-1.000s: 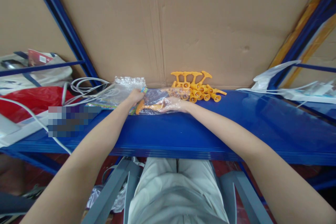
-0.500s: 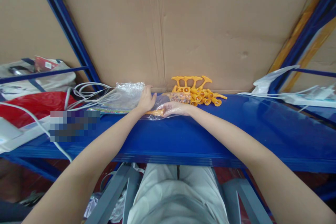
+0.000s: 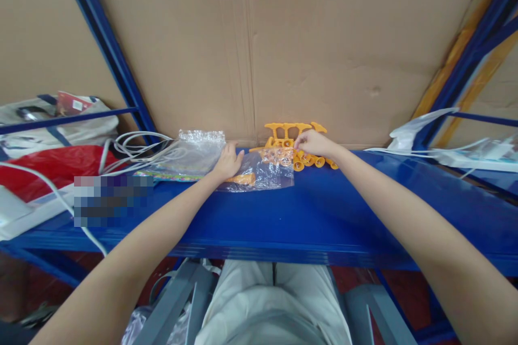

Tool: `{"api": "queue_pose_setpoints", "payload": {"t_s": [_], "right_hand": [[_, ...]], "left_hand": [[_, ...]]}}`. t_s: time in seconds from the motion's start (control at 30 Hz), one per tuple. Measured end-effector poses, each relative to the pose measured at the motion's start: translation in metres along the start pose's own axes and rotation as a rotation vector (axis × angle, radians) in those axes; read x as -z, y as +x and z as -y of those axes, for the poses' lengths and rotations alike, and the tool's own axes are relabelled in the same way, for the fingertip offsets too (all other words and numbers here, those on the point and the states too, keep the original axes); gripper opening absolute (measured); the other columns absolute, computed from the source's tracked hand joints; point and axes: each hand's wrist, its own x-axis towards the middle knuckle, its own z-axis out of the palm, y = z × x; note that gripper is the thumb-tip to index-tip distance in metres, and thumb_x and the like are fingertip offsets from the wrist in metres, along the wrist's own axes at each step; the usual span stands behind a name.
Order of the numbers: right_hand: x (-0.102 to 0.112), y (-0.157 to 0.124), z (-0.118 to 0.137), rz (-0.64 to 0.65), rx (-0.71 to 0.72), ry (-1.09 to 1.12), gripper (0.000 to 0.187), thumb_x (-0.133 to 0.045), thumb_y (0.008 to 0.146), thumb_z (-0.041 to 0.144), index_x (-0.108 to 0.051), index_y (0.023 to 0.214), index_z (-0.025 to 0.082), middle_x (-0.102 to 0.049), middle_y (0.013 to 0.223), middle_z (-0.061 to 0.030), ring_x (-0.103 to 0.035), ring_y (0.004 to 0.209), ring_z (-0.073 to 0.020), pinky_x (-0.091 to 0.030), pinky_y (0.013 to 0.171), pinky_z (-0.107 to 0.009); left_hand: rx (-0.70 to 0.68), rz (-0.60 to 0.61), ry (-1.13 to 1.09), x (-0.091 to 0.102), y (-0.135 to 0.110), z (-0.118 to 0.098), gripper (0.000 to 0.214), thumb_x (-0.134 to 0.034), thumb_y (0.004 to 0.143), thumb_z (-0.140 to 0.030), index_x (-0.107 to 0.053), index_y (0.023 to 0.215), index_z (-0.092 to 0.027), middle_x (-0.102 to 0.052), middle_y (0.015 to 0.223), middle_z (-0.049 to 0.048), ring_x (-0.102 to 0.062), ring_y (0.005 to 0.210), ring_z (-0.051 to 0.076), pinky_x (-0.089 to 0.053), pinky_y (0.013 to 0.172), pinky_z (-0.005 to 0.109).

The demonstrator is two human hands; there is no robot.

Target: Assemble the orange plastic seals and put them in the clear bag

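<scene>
My left hand [image 3: 229,164] lies on a clear plastic bag [image 3: 275,175], its fingers extended and thumb apart. Inside the bag, beside the hand, is a yellow plastic piece [image 3: 245,178]. My right hand [image 3: 314,143] is at a pile of yellow plastic pieces [image 3: 308,160] against the cardboard. Its fingers are bent together at a piece, and their tips are partly hidden. The pieces have T-shaped handles and hollow, cup-like ends. The bag's far right part overlaps the near left side of the pile.
A stack of clear bags [image 3: 190,153] lies left of my left hand. White cables [image 3: 141,143], a red bag [image 3: 60,164] and a cloth bag [image 3: 84,124] are farther left. A white power strip [image 3: 477,157] sits at right on the blue shelf [image 3: 324,215]. Cardboard [image 3: 315,54] stands behind.
My right hand has left the plastic bag and moved right and away from me to the yellow pile. The bag now lies flatter. My left hand stays on it; the view has tilted up slightly.
</scene>
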Motion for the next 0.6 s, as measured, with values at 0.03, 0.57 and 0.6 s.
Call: {"api": "queue_pose_setpoints", "payload": {"t_s": [0.03, 0.57, 0.6], "right_hand": [[0.006, 0.000, -0.005, -0.066, -0.007, -0.100, 0.026, -0.054, 0.074, 0.001, -0.076, 0.083, 0.011, -0.075, 0.087, -0.0108, -0.069, 0.074, -0.0191, -0.052, 0.074, -0.028], [0.027, -0.007, -0.120, -0.054, -0.187, -0.411, 0.052, -0.054, 0.072, 0.008, -0.075, 0.119, 0.015, -0.078, 0.106, -0.0109, -0.072, 0.094, -0.0227, -0.052, 0.078, -0.025], [0.025, -0.006, -0.122, -0.053, -0.163, -0.401, 0.051, -0.055, 0.071, 0.010, -0.076, 0.117, 0.016, -0.078, 0.107, -0.0107, -0.072, 0.096, -0.0230, -0.052, 0.080, -0.025]], "left_hand": [[0.002, 0.005, 0.002, 0.000, 0.000, 0.000, 0.040, -0.040, 0.094, -0.037, -0.047, 0.125, -0.012, -0.058, 0.131, 0.0216, -0.053, 0.131, 0.031, -0.035, 0.116, 0.051], [0.013, 0.075, 0.032, -0.001, -0.005, -0.009, 0.040, -0.039, 0.095, -0.040, -0.049, 0.123, -0.014, -0.061, 0.126, 0.0188, -0.055, 0.127, 0.031, -0.038, 0.113, 0.050], [0.019, 0.080, 0.034, -0.001, -0.005, -0.008, 0.041, -0.039, 0.095, -0.041, -0.050, 0.123, -0.014, -0.061, 0.127, 0.0190, -0.055, 0.127, 0.031, -0.038, 0.113, 0.050]]}}
